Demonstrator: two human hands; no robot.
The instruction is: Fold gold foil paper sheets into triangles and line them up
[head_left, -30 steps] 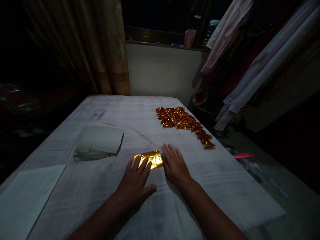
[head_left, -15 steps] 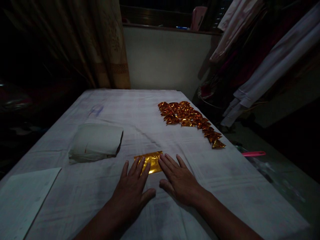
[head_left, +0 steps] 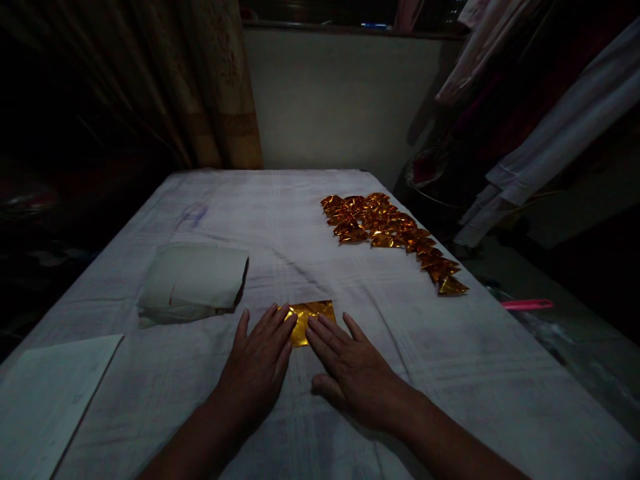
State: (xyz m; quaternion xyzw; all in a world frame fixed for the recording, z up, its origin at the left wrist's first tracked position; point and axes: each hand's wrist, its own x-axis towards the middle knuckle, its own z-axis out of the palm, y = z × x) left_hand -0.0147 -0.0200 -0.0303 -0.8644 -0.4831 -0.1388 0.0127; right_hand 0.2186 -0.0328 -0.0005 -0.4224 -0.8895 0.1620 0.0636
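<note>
A small rectangle of gold foil paper (head_left: 301,331) lies flat on the cloth-covered table, partly hidden under my fingers. My left hand (head_left: 264,357) rests flat with its fingertips on the foil's left part, fingers stretched out. On the foil's right part lie the fingertips of my right hand (head_left: 345,360), its thumb spread toward the left. Neither hand grips anything. Farther back on the right sit several folded gold foil pieces (head_left: 385,220), bunched together in a curving band.
A pale folded packet (head_left: 193,280) lies left of my hands. A white sheet (head_left: 55,393) is at the near left. A checked cloth (head_left: 290,220) covers the table. Clothes (head_left: 565,133) hang at the right, above a pink handle (head_left: 527,304). A curtain (head_left: 220,87) hangs behind.
My left fingers have drawn closer together and the left thumb has tucked in from view. My right fingertips have slid left onto the foil. The view has tilted slightly down.
</note>
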